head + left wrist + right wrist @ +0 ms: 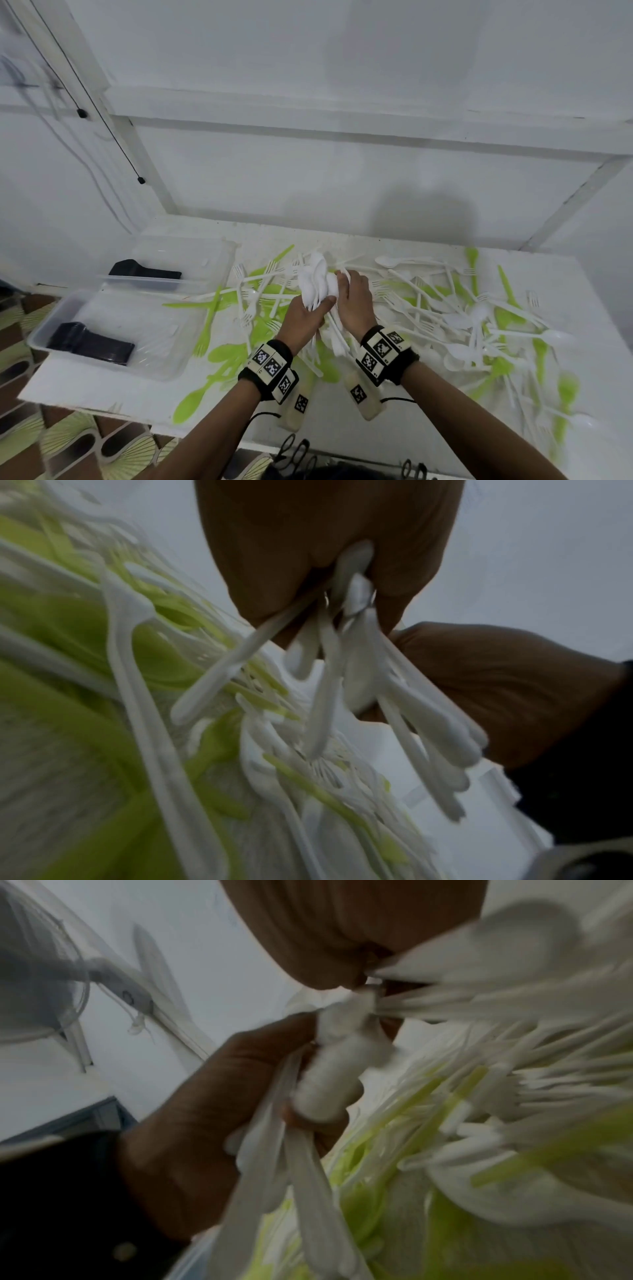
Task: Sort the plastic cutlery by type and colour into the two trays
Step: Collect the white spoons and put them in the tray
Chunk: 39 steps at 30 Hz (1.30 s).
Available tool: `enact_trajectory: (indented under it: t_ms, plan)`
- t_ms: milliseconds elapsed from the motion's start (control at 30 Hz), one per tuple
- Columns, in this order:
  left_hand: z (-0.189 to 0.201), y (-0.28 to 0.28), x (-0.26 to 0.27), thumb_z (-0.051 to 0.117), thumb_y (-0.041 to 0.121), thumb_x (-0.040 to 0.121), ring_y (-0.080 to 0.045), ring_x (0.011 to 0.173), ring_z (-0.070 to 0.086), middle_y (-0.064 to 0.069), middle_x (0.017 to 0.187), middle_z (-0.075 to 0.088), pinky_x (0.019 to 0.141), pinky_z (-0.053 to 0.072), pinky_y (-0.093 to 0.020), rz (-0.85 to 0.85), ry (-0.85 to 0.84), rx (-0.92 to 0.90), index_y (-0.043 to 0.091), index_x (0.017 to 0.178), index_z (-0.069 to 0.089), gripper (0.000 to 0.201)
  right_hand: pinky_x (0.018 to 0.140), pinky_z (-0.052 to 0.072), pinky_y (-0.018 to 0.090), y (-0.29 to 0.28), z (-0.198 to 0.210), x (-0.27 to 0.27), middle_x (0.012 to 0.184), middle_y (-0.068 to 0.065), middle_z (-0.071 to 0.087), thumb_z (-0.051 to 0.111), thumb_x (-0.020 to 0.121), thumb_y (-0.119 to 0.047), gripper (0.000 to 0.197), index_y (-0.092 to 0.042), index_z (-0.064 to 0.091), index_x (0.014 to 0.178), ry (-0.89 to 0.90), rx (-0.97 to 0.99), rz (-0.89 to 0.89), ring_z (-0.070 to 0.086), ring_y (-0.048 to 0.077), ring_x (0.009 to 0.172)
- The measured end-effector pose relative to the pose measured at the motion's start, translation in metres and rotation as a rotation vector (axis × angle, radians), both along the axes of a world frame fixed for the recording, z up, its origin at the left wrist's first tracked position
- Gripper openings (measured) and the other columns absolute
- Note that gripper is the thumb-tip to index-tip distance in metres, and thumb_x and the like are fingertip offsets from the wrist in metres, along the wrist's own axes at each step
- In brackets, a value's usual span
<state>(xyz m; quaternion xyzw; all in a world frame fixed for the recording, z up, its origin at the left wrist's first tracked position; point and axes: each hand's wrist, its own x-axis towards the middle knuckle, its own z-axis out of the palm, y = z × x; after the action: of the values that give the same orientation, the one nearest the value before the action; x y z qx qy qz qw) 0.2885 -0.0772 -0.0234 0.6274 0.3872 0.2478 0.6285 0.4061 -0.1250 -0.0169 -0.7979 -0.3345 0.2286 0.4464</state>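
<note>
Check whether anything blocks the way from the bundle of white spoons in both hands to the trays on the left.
Nothing tall does. Both the left hand and right hand grip the white spoons above the pile; only flat-lying green and white cutlery covers the table before the near tray.

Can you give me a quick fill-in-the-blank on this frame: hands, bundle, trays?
1. Both hands grip a bundle of ____ spoons.
2. Each clear tray holds a stack of ____ cutlery.
3. Loose on the table lie white and ____ pieces.
4. The trays sit on the person's ____ side.

Missing words: white; black; green; left
</note>
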Motion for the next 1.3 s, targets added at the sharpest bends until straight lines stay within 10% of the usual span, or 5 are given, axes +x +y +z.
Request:
enact_trajectory:
  t_ms: [600,733,867,1067,1300]
  plan:
    - [0.009,-0.005,-0.01,0.075,0.014,0.091,-0.019,0.063,0.067,-0.007,0.078,0.074,0.051,0.048,-0.028,-0.035,-0.153,-0.148,0.004,0.106,0.072,0.017,0.103,0.048,0.032,-0.001,0.006,-0.005,0.134,-0.003,0.057,0.038,0.104,-0.058,0.05,-0.021,0.046,0.136,0.533,0.012,0.047,0.056,0.01,0.12]
    - [0.007,-0.002,-0.012,0.077,0.015,0.09,-0.031,0.079,0.074,-0.012,0.092,0.078,0.06,0.058,-0.038,-0.048,-0.123,-0.207,0.007,0.107,0.072,0.019,0.116,0.041,0.049,0.002,-0.037,0.015,0.15,-0.001,0.053,0.045,0.075,-0.092,0.094,-0.031,0.049,0.146,0.689,-0.004,0.063,0.052,0.017,0.136]
    - [0.007,0.003,-0.014,0.077,0.016,0.09,-0.036,0.1,0.073,-0.015,0.111,0.076,0.082,0.06,-0.056,-0.085,-0.177,-0.278,0.017,0.126,0.068,0.037,0.11,0.047,0.047,-0.008,0.008,-0.001,0.136,-0.001,0.065,0.035,0.087,-0.079,0.078,-0.028,0.056,0.141,0.709,-0.044,0.087,0.061,0.018,0.126]
    - [0.011,-0.003,-0.01,0.078,0.013,0.088,-0.034,0.089,0.075,-0.014,0.1,0.078,0.072,0.061,-0.046,-0.006,-0.183,-0.264,0.008,0.112,0.072,0.025,0.112,0.042,0.041,-0.014,0.015,-0.003,0.146,-0.016,0.049,0.036,0.097,-0.073,0.064,-0.032,0.039,0.146,0.688,-0.062,0.158,0.053,0.009,0.129]
    - [0.003,-0.005,-0.01,0.078,0.014,0.089,-0.033,0.084,0.076,-0.014,0.096,0.078,0.065,0.058,-0.042,-0.012,-0.123,-0.247,0.007,0.11,0.072,0.024,0.091,0.059,0.048,-0.011,-0.004,-0.001,0.126,0.008,0.065,0.052,0.101,-0.05,0.043,-0.019,0.049,0.131,0.71,0.048,0.091,0.069,0.024,0.111]
